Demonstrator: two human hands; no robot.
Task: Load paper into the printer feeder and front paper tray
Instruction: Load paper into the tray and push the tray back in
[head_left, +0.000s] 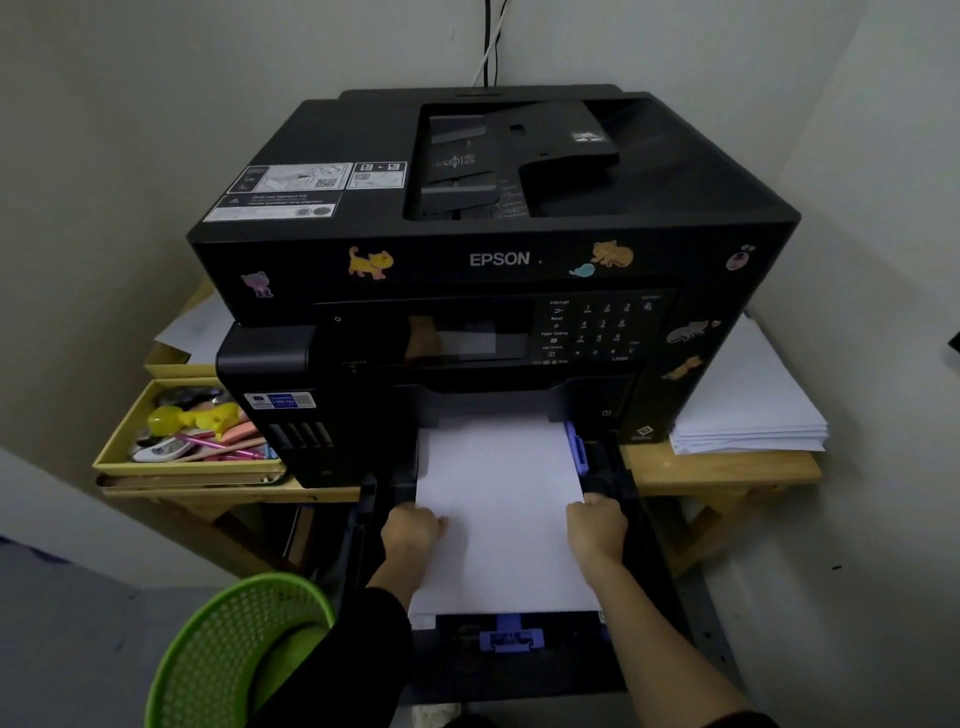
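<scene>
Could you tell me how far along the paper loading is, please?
Done: the black front tray is pulled out. In hand: left hand and right hand press the white paper stack into it. Left: closing the tray; the top feeder holds no paper.

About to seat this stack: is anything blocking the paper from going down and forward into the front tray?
Nothing visible does. The paper stack lies in the open front tray, left hand and right hand on its sides. The purple side guide sits beside its right edge, not across its path.
</scene>
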